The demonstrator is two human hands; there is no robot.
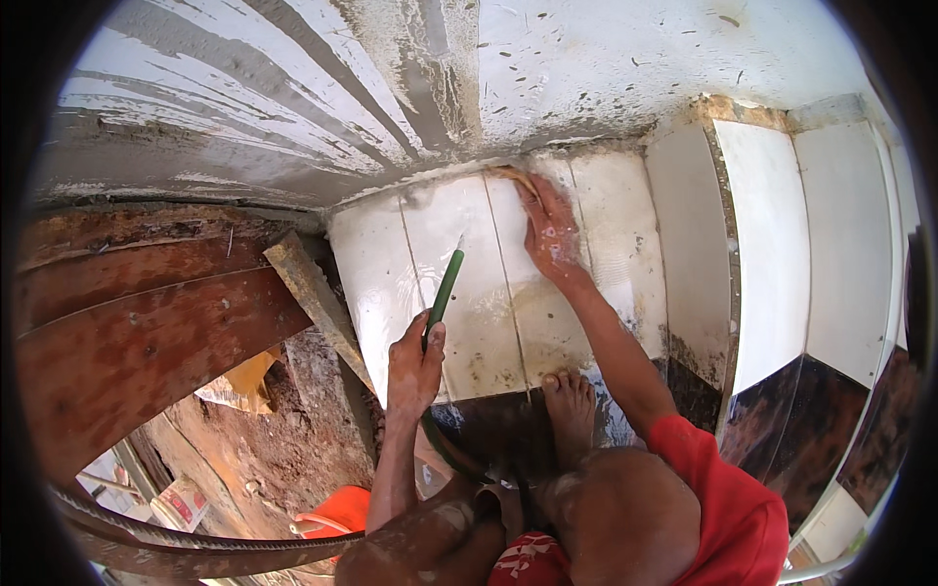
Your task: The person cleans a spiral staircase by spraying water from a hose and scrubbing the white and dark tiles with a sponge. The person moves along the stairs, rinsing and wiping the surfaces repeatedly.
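Tiles under running water and a working hand

Largest in view, a grey-and-white streaked wall spans the upper part, with reddish-brown boards at the left. Below the wall sits the panel of white tiles, wet and stained in patches, meeting dark tile near the person's bare foot. An orange-red container shows at the lower left.

The step in hand looks like rinsing and rubbing down the tiles: the right hand reaches to their top edge, wet and whitened in spots. The next move seems to call for a steady jet on the dirtier patches, with the right hand pressing firmly.

The green hose lies inside the closed fingers of the left hand, gripped short of its free end, which points toward the upper tiles. A tan edge shows at the right fingers; I cannot tell whether they grip something or simply press. Smallest of all, a thin spurt of water leaves the hose's mouth, apart from the right hand.
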